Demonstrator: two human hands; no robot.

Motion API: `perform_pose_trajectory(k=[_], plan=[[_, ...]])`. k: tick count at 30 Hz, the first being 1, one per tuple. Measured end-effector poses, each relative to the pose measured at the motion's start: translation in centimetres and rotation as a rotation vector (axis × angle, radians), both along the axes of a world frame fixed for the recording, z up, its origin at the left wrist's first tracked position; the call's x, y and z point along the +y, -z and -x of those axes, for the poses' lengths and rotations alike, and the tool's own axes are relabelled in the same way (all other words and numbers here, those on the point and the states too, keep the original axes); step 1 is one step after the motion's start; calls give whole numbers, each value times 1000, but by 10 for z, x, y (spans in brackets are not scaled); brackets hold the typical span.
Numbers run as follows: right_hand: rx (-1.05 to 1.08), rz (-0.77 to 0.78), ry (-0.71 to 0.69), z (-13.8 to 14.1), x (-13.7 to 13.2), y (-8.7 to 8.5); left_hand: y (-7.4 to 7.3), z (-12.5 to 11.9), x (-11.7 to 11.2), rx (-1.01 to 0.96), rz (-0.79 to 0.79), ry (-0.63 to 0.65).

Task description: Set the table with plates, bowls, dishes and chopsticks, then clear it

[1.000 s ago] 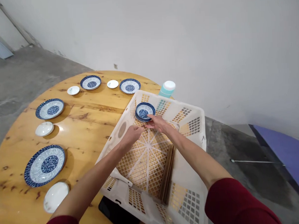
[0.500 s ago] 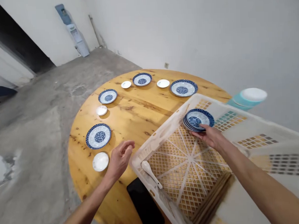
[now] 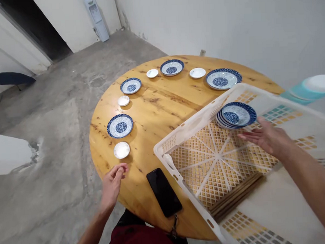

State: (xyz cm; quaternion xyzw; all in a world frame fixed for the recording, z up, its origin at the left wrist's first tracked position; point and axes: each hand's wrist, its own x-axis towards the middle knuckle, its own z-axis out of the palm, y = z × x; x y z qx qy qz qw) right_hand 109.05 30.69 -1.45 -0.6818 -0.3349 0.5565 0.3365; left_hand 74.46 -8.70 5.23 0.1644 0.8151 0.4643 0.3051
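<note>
My right hand (image 3: 267, 138) is open, fingers stretched flat, just right of a stack of blue-patterned bowls (image 3: 237, 116) in the far corner of a white lattice crate (image 3: 189, 124); a small gap separates them. My left hand (image 3: 112, 184) hovers off the near-left edge of the round wooden table (image 3: 156, 111), fingers curled into a loose pinch; whatever may be inside is hidden. Nearest to it is a small white dish (image 3: 121, 150). A white spoon (image 3: 167, 159) lies in the crate's near-left corner and a bundle of brown chopsticks (image 3: 234, 194) along its near side.
Several blue-rimmed plates (image 3: 120, 125) alternate with small white dishes (image 3: 123, 100) around the table's far rim. A black phone (image 3: 163, 191) lies at the near edge. A teal container with a white lid (image 3: 310, 88) stands behind the crate. Concrete floor lies to the left.
My right hand let go of the bowl stack and drew back, fingers spread. My left hand left the crate and moved down past the table's near-left edge. The view swung left.
</note>
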Motion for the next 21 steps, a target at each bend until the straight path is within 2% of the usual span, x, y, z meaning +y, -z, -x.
perform_pose_trajectory(k=[3,5,7,9,11,12,14,16,18,21], plan=[[-53,-84,36,-20,-31,-35,9,-2,-6,-88,-36,55],[-82,-226,-16,-29,-65,-63,13,2,-12,-124,-67,98],[-110,-353,-61,-29,-112,-93,15,12,-24,-154,-86,125],[-184,-512,-79,-16,-170,-118,19,29,-44,-189,-95,130],[-291,-510,-62,8,-231,-135,24,51,-69,-215,-98,109],[-303,-494,-6,24,-262,-139,27,63,-83,-224,-98,91],[-366,-429,20,58,-317,-135,33,90,-113,-246,-93,49],[-381,-333,-38,95,-359,-117,39,118,-143,-283,-74,6],[-277,-240,-121,133,-388,-90,44,144,-173,-316,-54,-22],[-86,-120,-258,189,-411,-51,49,179,-216,-327,-33,-57]])
